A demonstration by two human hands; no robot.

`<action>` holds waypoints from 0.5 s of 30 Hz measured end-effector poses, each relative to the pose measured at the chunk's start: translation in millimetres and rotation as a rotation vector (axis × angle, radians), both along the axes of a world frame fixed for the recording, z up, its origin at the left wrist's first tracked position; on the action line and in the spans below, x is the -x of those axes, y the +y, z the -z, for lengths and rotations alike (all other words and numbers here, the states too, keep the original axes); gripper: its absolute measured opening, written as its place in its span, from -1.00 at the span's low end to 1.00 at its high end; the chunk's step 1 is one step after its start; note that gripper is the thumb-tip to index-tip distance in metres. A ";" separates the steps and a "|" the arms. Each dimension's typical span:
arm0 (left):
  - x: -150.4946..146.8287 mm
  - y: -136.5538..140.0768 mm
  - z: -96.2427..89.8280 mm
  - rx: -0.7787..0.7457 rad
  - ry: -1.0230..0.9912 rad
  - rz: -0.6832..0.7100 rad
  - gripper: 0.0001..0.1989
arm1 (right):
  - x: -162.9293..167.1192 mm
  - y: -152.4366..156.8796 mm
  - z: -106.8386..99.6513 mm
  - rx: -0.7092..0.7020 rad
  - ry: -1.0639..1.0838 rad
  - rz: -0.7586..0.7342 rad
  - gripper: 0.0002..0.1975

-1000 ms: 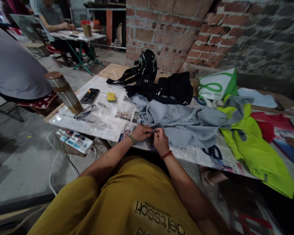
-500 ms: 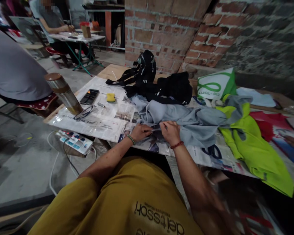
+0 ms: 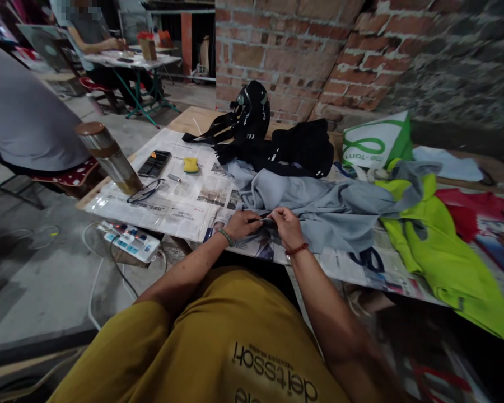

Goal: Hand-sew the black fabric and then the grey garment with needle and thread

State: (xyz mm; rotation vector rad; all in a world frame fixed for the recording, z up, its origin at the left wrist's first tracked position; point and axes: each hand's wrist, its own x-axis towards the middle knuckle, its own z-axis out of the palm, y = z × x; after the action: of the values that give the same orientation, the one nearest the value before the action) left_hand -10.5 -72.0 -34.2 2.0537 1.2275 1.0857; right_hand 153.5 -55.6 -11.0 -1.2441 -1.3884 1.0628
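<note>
My left hand [image 3: 242, 225], with a green bead bracelet at the wrist, pinches the near edge of a grey garment [image 3: 311, 196]. Close beside it my right hand [image 3: 289, 228], wearing a reddish-brown bracelet, has thumb and fingers pressed together on the same edge. A dark, thin bit shows between the fingertips; its kind is too small to make out. The grey cloth lies crumpled across newspaper and runs up against a bright yellow-green garment [image 3: 449, 240] at the right.
Left on the newspaper-covered table [image 3: 185, 218] are a flask [image 3: 109, 159], phone [image 3: 154, 164], glasses [image 3: 146, 191] and yellow sponge [image 3: 190, 164]. Behind the cloth lie a black bag [image 3: 252, 115] and a green-white bag [image 3: 376, 143]. A power strip [image 3: 132, 243] hangs near the left edge.
My right hand has shifted slightly left, closing the gap to my left hand. The short stretch of material between the fingertips has become smaller. The view has moved a little.
</note>
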 end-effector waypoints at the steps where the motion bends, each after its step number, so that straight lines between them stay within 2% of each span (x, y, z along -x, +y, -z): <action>1: 0.3 -0.4 -1.1 0.023 -0.018 -0.003 -0.79 | 2.0 1.1 1.2 0.038 0.081 0.016 -0.82; 3: 0.9 -0.7 -2.7 0.045 -0.023 -0.010 -0.79 | 5.6 1.6 3.0 0.083 0.166 0.031 -0.81; 9: 2.2 0.4 -2.2 0.012 0.105 0.053 -0.82 | 6.4 3.3 2.5 0.036 0.114 0.030 -0.85; 13: 2.3 1.1 0.0 -0.037 0.152 0.142 -0.82 | -2.7 15.1 -5.6 0.141 0.272 0.125 -0.83; 15: 1.7 1.6 1.2 -0.044 0.154 0.145 -0.81 | -7.3 18.1 -11.2 0.163 0.283 0.119 -0.79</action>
State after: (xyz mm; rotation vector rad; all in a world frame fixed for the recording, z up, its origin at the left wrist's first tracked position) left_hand -12.2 -70.4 -35.4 2.2563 1.1152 0.9101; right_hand 160.8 -37.5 0.2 -1.2221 -1.0179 1.2340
